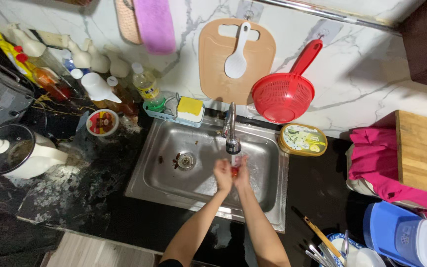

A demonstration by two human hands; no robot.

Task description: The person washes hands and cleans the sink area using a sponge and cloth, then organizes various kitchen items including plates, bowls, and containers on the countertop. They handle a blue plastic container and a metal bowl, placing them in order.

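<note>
Head camera looked straight down on a stainless steel sink [174,173] set in a black stone counter [317,193]. Both bare hands met under the chrome tap [232,133], over the right half of the basin. The left hand [223,175] and the right hand [243,171] were pressed together around a small red object [234,171], which showed only as a sliver between the palms; what it was could not be told. Fingers of both hands were curled closed on it, so the object sat clamped between the two hands, just below the tap's spout.

From the hands, the round drain strainer [185,160] lay at nine o'clock, near by. At eleven o'clock a yellow sponge [190,106] rested in a pale caddy on the sink's back edge. At twelve o'clock a tan plastic cutting board [213,69] hung on the marble wall with a white spoon [237,54] in front of it. At one o'clock hung a red mesh colander [283,96], and at two o'clock a yellow-rimmed oval tub [302,139] stood on the counter. At five o'clock, well apart, a blue and white lidded container [401,237] sat beside cutlery.
</note>
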